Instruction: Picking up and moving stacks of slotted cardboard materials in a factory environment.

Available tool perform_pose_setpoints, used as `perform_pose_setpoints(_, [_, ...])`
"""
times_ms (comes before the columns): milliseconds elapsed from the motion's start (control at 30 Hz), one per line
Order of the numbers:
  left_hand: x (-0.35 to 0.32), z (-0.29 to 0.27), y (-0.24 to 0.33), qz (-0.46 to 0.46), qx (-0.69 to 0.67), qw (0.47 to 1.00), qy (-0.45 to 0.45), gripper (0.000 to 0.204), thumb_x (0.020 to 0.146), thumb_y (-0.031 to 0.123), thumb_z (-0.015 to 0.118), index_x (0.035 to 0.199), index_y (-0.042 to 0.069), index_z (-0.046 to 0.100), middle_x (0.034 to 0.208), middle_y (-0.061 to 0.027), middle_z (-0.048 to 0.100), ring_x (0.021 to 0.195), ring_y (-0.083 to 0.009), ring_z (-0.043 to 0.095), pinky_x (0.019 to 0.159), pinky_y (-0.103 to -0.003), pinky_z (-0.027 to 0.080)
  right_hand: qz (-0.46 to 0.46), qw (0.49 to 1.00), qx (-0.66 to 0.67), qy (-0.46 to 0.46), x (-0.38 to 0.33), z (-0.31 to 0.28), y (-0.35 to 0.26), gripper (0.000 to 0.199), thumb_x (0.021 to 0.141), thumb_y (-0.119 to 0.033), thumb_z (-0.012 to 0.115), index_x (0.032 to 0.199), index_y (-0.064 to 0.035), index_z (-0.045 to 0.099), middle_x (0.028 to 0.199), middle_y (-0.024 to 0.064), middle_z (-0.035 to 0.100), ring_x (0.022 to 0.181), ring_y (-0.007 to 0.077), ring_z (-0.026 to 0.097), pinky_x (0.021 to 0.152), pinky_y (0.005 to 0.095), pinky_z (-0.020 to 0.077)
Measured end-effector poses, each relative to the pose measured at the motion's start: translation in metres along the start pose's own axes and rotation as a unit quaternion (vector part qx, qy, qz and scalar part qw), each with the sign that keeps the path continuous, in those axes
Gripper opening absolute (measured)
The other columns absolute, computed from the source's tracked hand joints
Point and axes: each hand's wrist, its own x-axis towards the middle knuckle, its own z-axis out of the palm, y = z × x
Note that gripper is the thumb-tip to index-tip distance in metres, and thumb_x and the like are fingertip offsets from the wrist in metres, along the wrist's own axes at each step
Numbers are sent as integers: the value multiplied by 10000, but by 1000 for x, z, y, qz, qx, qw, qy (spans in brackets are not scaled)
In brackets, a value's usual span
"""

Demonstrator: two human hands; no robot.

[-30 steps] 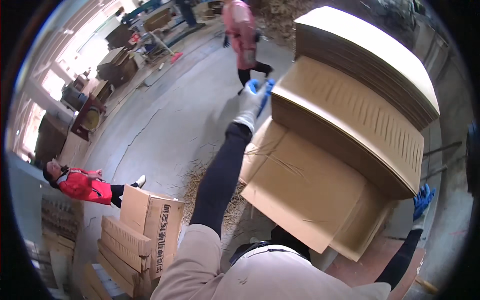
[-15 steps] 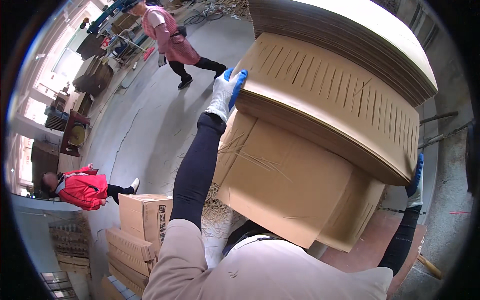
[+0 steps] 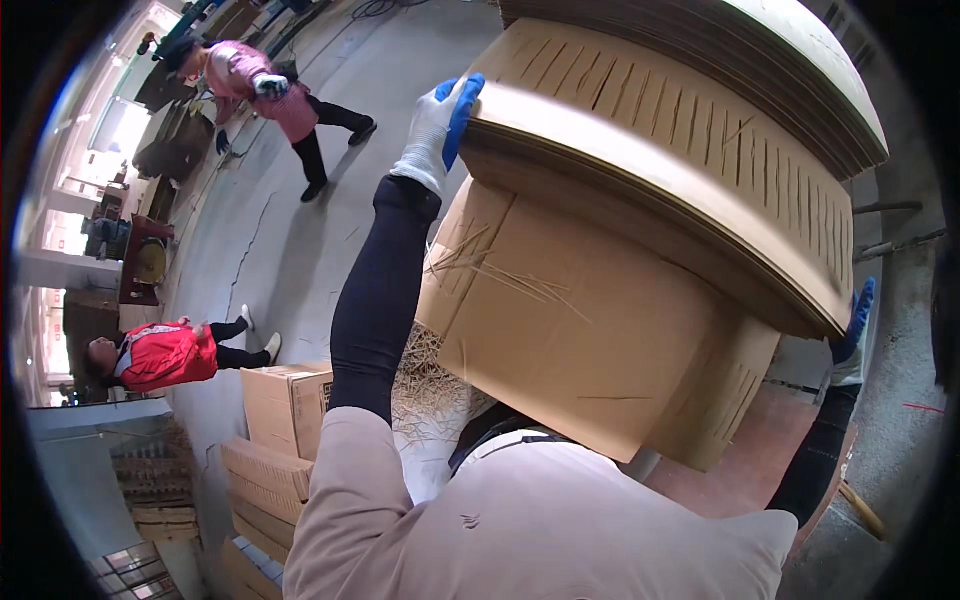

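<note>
A thick stack of flat brown cardboard sheets [image 3: 640,120], its top cut with a row of slits, lies across the front of me. My left hand [image 3: 437,130], in a white glove with blue palm, grips the stack's near left corner. At the right end my right hand [image 3: 853,335], gloved alike, presses against the near corner, partly hidden by the stack. Below the stack a large cardboard sheet [image 3: 560,340] with folded-looking side panels reaches toward my body. Thin cardboard strips [image 3: 525,285] lie scattered on it.
Behind stands a taller cardboard pile [image 3: 720,60]. Cardboard boxes [image 3: 270,410] are stacked at my lower left, beside cardboard scraps [image 3: 430,390] on the floor. A person in a pink apron [image 3: 260,90] and a person in red [image 3: 170,355] are to the left. Metal bars [image 3: 890,210] jut out at right.
The stack's near edge shows a broader bright strip, with both hands still at its ends. The person in pink has moved left, arms apart, and the one in red has shifted their legs.
</note>
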Motion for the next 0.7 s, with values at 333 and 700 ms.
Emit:
perform_pose_setpoints(333, [-7, -11, 19, 6, 95, 995, -36, 401, 968, 298, 609, 1212, -19, 636, 1159, -117, 679, 1029, -186, 637, 896, -291, 491, -3, 1000, -20, -12, 10, 1, -30, 877, 893, -49, 667, 1554, -2, 92, 1621, 159, 144, 1479, 305, 202, 1205, 450, 215])
perform_pose_setpoints(700, [7, -14, 20, 43, 84, 996, 6, 513, 901, 472, 661, 992, -32, 681, 806, -47, 645, 697, -105, 582, 615, -257, 486, 104, 981, 160, 34, 11, -7, -5, 608, 1048, -243, 374, 1575, -78, 120, 1584, 180, 220, 1390, 281, 356, 1153, 402, 303])
